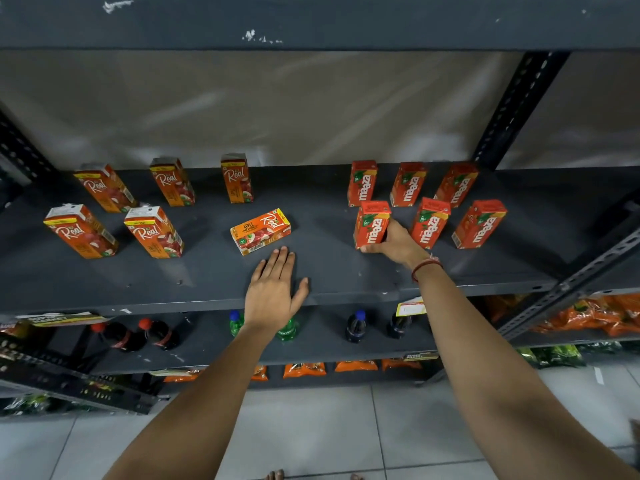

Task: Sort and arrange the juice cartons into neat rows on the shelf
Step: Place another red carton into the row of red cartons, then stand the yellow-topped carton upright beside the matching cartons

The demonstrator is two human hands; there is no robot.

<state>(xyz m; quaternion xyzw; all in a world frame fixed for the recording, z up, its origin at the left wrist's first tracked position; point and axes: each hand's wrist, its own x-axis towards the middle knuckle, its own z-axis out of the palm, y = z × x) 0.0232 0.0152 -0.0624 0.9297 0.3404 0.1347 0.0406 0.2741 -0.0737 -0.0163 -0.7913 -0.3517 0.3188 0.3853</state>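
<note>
Right hand is wrapped around the side of a front-row Maaza carton, thumb under its base, the carton upright on the grey shelf. Left hand is spread flat, fingers together and thumb out, palm down on the shelf just short of a Real apple carton lying on its side, holding nothing. Count the Maaza: six in all, three at the back, three in front counting the gripped one, on the right half of the shelf. Real cartons: six too, five standing on the left, three behind and two in front, plus the fallen one in the middle. On the shelf below stand soft drink bottles.
</note>
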